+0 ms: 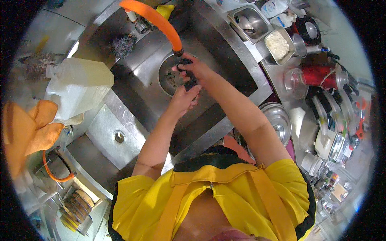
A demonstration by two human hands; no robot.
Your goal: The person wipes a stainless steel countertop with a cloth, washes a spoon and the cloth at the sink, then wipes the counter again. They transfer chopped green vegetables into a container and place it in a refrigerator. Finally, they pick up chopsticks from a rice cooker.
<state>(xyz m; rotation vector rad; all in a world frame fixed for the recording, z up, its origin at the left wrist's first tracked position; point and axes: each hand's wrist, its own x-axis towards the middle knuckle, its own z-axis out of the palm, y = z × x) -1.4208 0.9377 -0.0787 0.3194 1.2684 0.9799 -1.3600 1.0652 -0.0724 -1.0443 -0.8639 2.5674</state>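
Note:
Both my hands are over the steel sink basin [208, 111], near its round drain [169, 76], where small scraps lie. My left hand [184, 98] grips the lower end of a dark object [190, 83] too covered by fingers to name. Above it, my right hand [196, 67] has its fingers around the upper part of the dark object. An orange hose [164, 25] curves down from the top, and its dark end reaches the fingers of my right hand.
A steel-wool scrubber [124, 45] lies at the upper left rim, near a yellow cloth or sponge [165, 12]. A large plastic jug [81, 84] and orange rubber gloves [42, 126] are at left. Steel containers [250, 24], a lid [276, 123] and a red canister [319, 76] stand at right.

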